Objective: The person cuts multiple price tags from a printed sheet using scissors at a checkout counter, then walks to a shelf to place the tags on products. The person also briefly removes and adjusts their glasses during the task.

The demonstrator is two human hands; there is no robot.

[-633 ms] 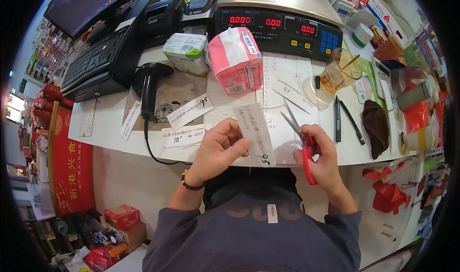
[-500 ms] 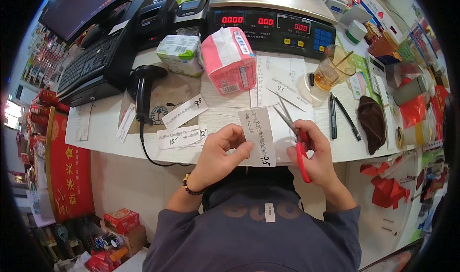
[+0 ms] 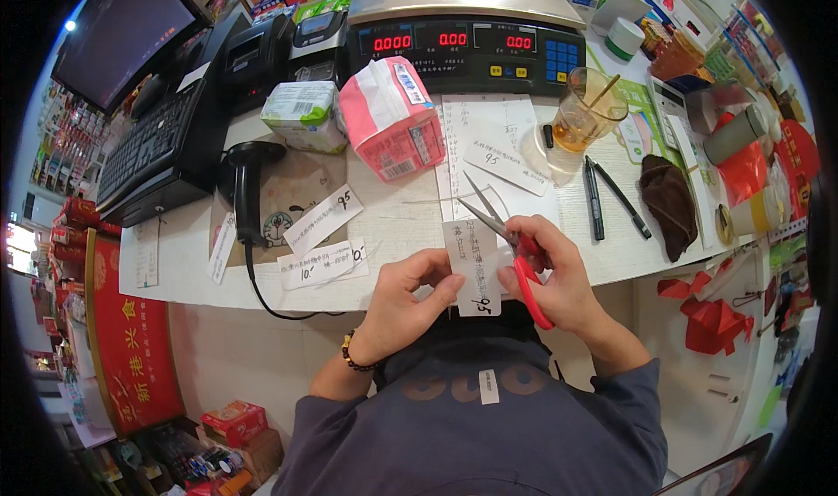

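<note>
A white paper label (image 3: 476,273) with handwriting stands upright near the table's front edge, its left side pinched by my left hand (image 3: 416,293). My right hand (image 3: 552,278) grips red-handled scissors (image 3: 525,273), fingers around the loops. The scissor blades (image 3: 485,206) are parted and point up and left, close to the label's top edge. Similar handwritten labels lie on the table: one (image 3: 323,221) on the left above another (image 3: 316,266), and a further one (image 3: 506,168) on a written sheet (image 3: 532,201) ahead of my hands.
A black scanner (image 3: 249,195) with a cable stands at left. Behind are a pink package (image 3: 391,120), a green-and-white pack (image 3: 303,116) and a weighing scale (image 3: 463,55). To the right are a glass (image 3: 587,116), two black pens (image 3: 594,201) and a brown cloth (image 3: 668,208).
The scissors have come left, nearer the label's top edge, and the label sits slightly lower. My head view has shifted, so the table things appear farther left.
</note>
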